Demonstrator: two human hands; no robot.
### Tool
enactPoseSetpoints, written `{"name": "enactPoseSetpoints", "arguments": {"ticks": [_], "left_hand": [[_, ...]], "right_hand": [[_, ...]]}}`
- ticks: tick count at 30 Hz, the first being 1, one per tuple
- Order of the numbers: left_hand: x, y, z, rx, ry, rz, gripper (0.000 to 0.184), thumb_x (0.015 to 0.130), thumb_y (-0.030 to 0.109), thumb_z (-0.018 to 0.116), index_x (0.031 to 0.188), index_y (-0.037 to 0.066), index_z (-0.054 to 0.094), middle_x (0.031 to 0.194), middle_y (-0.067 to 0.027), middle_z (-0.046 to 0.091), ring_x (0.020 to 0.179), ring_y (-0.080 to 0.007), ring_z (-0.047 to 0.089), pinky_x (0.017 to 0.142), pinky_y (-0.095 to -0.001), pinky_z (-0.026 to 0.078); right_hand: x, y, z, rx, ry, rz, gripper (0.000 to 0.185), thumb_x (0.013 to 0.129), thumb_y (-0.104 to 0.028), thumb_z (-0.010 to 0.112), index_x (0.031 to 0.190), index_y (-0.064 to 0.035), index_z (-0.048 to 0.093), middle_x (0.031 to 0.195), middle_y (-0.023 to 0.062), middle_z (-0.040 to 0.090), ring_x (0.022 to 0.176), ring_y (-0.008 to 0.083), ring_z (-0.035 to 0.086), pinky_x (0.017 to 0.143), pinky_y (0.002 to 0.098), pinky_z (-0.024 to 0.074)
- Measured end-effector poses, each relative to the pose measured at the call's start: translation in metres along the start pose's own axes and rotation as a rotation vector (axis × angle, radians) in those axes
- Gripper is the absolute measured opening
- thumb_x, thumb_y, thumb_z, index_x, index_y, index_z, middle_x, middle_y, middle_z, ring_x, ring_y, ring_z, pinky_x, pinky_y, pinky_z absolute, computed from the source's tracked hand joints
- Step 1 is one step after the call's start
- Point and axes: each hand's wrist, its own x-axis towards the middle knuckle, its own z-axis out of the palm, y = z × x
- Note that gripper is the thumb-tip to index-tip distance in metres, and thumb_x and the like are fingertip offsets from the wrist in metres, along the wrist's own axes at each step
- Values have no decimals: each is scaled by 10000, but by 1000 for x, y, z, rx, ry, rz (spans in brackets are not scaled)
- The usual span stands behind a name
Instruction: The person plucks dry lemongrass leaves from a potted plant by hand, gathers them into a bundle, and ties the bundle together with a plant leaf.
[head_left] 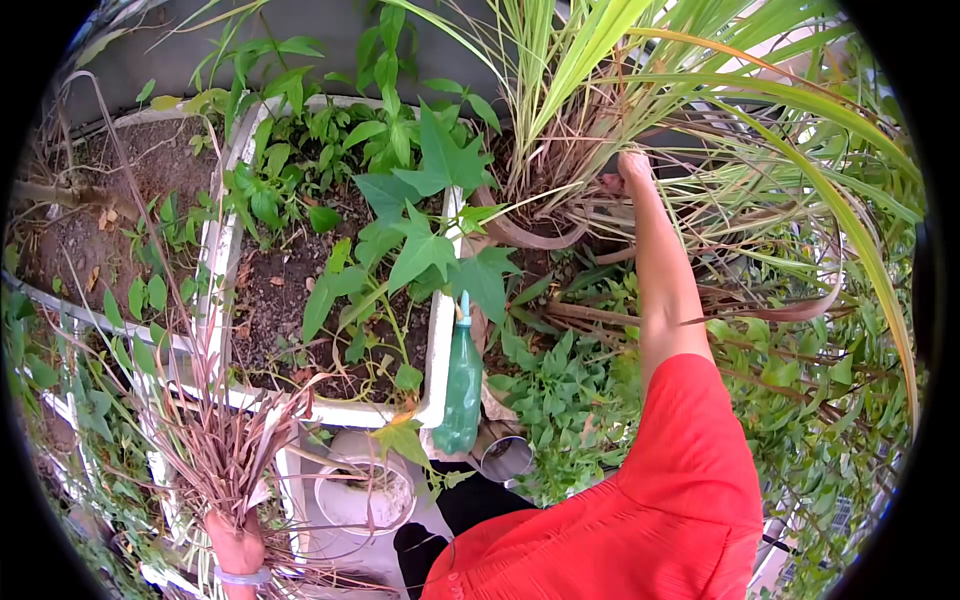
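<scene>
My left hand [236,548], at the lower left with a band round its wrist, is closed around a bundle of dry brown grass leaves [225,450]. The dry blades fan upward and outward from the fist. On the far side, my right arm reaches out to a tall clump of lemongrass-like grass [560,130] with green blades and dry brown ones at its base. My right hand [632,168] is at the clump's right side, with its fingers curled in on grass leaves. Blades partly hide those fingertips.
White-rimmed planter boxes [436,350] hold soil and leafy plants. A green plastic bottle [460,385] stands against the planter, near a white bucket [365,495] and a grey pot [503,455]. Dense foliage [800,400] fills the right side. A grey wall [330,40] runs behind.
</scene>
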Motion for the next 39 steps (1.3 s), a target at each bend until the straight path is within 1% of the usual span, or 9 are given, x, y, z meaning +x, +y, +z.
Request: {"name": "enactPoseSetpoints", "arguments": {"ticks": [4, 7, 11, 15, 19, 25, 29, 31, 39], "left_hand": [[1, 8, -5, 57, -34, 11, 194, 687, -6, 513, 869, -35, 572, 768, -191, 595, 695, -352, 559, 656, -381, 427], [2, 5, -2, -36, -17, 46, 200, 686, -14, 510, 875, -37, 570, 770, -187, 598, 694, -345, 566, 656, -370, 433], [4, 5, -3, -18, -72, 39, 211, 701, -8, 519, 906, -39, 558, 810, -183, 594, 727, -326, 566, 682, -358, 429], [-2, -6, -9, -24, -124, -4, 237, 737, 28, 547, 964, -38, 538, 878, -171, 585, 790, -307, 549, 733, -353, 415], [-8, -13, -10, -27, -112, -9, 258, 742, 42, 558, 985, -38, 527, 885, -172, 582, 800, -298, 548, 739, -353, 415], [-14, -10, -16, -87, -173, -154, 244, 753, 58, 548, 978, -37, 534, 889, -170, 579, 825, -286, 543, 745, -355, 407], [-22, -16, -13, -28, -106, -141, 216, 732, 31, 525, 933, -43, 547, 835, -178, 584, 756, -291, 551, 691, -353, 417], [-23, -12, -2, 3, 86, -21, 178, 683, -36, 482, 835, -68, 568, 724, -179, 599, 634, -270, 571, 599, -334, 440], [-26, -37, 4, -76, -98, -133, 185, 675, -13, 543, 856, -47, 551, 786, -191, 563, 724, -324, 527, 681, -385, 405]], "right_hand": [[-22, 2, 7, -23, -23, -195, 331, 811, -158, 444, 519, -6, 465, 474, 167, 502, 328, 257, 463, 282, 344, 326], [-17, 15, 14, 141, -168, -196, 273, 786, -191, 467, 733, 51, 583, 604, 178, 573, 449, 265, 542, 384, 389, 399], [-30, 26, 31, -632, 326, -763, 283, 788, -245, 467, 792, 7, 596, 759, 203, 594, 734, 372, 559, 598, 429, 419], [-32, 29, 22, -235, 341, -654, 275, 800, -268, 496, 789, -10, 588, 732, 166, 593, 657, 318, 557, 576, 402, 401], [-91, -5, 18, 773, 60, -292, 235, 842, -226, 463, 658, -80, 445, 553, 4, 438, 426, 121, 409, 371, 270, 312], [-67, 18, 45, 967, 82, -245, 223, 842, -167, 368, 625, -114, 366, 514, -1, 377, 394, 109, 362, 345, 229, 293], [-102, 4, 62, 1078, 140, 88, 233, 835, -208, 384, 626, -107, 365, 506, 8, 374, 404, 131, 365, 359, 226, 293], [-89, 37, 43, 1151, -153, 96, 258, 851, -239, 385, 625, -120, 347, 489, -9, 307, 375, 124, 255, 351, 245, 229], [-81, 57, 100, 1226, 273, -104, 257, 807, -170, 487, 583, -111, 376, 509, -12, 394, 408, 86, 348, 364, 203, 238]]}}
